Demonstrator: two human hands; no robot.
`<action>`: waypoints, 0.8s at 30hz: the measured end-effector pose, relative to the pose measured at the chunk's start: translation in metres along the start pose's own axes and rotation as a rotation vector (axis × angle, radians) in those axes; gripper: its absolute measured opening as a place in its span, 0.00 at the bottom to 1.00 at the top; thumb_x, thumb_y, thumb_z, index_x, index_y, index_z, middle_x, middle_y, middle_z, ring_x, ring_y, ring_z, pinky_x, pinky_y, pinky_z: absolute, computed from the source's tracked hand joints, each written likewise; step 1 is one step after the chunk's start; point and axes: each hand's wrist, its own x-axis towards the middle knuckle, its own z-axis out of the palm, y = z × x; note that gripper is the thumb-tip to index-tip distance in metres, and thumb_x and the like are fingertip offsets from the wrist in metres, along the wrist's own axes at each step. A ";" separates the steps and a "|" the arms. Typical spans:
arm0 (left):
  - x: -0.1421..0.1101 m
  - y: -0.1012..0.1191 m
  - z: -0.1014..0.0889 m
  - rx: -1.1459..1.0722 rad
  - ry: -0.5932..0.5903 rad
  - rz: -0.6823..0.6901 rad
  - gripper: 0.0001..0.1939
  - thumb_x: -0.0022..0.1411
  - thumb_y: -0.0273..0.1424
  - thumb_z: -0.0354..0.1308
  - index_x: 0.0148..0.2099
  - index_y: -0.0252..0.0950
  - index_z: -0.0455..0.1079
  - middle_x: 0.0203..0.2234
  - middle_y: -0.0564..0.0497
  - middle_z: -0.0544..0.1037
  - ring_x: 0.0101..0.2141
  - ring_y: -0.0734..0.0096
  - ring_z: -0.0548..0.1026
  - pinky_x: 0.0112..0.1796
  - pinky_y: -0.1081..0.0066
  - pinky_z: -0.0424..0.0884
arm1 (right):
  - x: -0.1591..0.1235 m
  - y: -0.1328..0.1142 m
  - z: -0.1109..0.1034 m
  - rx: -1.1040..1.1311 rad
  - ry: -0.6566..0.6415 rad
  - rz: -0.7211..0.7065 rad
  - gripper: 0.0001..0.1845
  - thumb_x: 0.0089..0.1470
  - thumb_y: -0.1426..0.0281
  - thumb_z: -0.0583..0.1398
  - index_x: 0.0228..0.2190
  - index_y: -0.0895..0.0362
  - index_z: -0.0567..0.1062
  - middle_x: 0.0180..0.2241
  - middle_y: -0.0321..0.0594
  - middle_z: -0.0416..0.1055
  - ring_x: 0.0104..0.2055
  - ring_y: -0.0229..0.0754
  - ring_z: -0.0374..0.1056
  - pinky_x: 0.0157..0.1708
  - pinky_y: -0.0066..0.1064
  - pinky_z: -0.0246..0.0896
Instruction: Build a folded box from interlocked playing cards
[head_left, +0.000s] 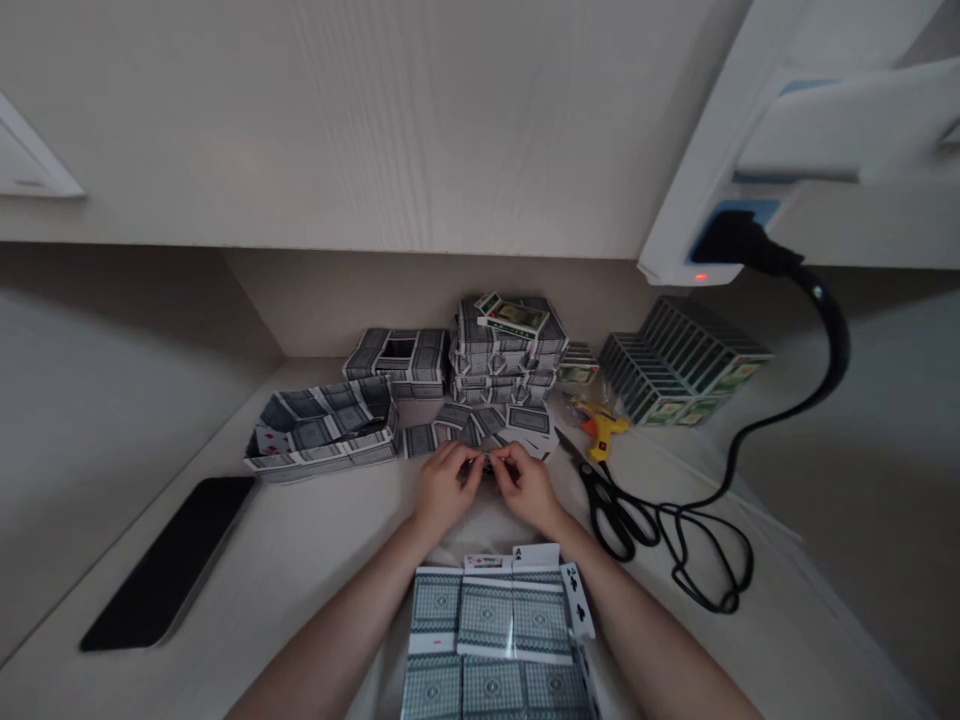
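My left hand (450, 485) and my right hand (527, 487) meet at the middle of the table, fingertips pinched round a playing card (487, 463) that is mostly hidden by the fingers. Just beyond them lie loose playing cards (529, 420), mostly backs up and overlapping. Nearer to me, between my forearms, is a panel of joined playing cards (487, 620). Its backs face up, and a few cards stick out at its far and right edges.
Card-built boxes (510, 350) and an open card tray (322, 455) stand behind and left. Scissors (615, 510), a yellow glue gun (602, 428) and its black cord lie right, before stacked card packs (675, 360). A black phone (172, 560) lies left. A shelf overhangs the back.
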 end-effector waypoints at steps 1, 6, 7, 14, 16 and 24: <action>0.000 0.000 0.000 0.004 0.003 -0.003 0.07 0.58 0.32 0.50 0.29 0.37 0.65 0.24 0.52 0.70 0.30 0.70 0.69 0.31 0.72 0.64 | 0.000 -0.001 0.000 -0.007 0.001 -0.002 0.07 0.53 0.67 0.51 0.29 0.56 0.67 0.22 0.34 0.68 0.21 0.36 0.64 0.22 0.25 0.56; 0.001 0.003 -0.001 0.033 0.005 0.006 0.08 0.57 0.31 0.50 0.27 0.36 0.63 0.22 0.52 0.69 0.28 0.71 0.68 0.29 0.72 0.63 | -0.001 -0.005 0.000 -0.035 0.000 -0.014 0.07 0.52 0.67 0.51 0.28 0.55 0.67 0.22 0.34 0.69 0.21 0.35 0.64 0.22 0.24 0.56; 0.001 0.004 -0.001 0.041 0.006 0.008 0.08 0.57 0.31 0.50 0.26 0.36 0.63 0.22 0.52 0.69 0.28 0.71 0.68 0.29 0.72 0.63 | -0.001 -0.006 0.000 -0.044 -0.001 -0.017 0.07 0.52 0.67 0.51 0.28 0.55 0.67 0.23 0.34 0.70 0.22 0.35 0.64 0.22 0.24 0.56; 0.000 0.004 0.001 0.067 0.007 0.000 0.07 0.57 0.30 0.50 0.26 0.36 0.62 0.22 0.52 0.69 0.28 0.70 0.69 0.29 0.72 0.63 | 0.000 -0.002 0.002 -0.001 0.025 0.020 0.06 0.52 0.67 0.52 0.28 0.55 0.67 0.23 0.35 0.70 0.22 0.36 0.66 0.22 0.25 0.57; -0.001 0.003 0.002 0.069 0.005 -0.010 0.07 0.57 0.31 0.50 0.27 0.37 0.62 0.22 0.52 0.69 0.28 0.70 0.69 0.29 0.72 0.63 | 0.001 0.000 0.003 0.055 0.033 0.073 0.07 0.51 0.65 0.53 0.29 0.55 0.67 0.21 0.35 0.70 0.22 0.37 0.66 0.22 0.26 0.58; -0.001 0.001 0.004 0.022 0.007 -0.097 0.07 0.57 0.32 0.50 0.29 0.36 0.64 0.24 0.51 0.71 0.30 0.70 0.70 0.30 0.72 0.64 | 0.004 0.003 0.003 0.276 0.004 0.182 0.10 0.50 0.61 0.55 0.28 0.55 0.65 0.18 0.33 0.67 0.19 0.37 0.66 0.20 0.27 0.60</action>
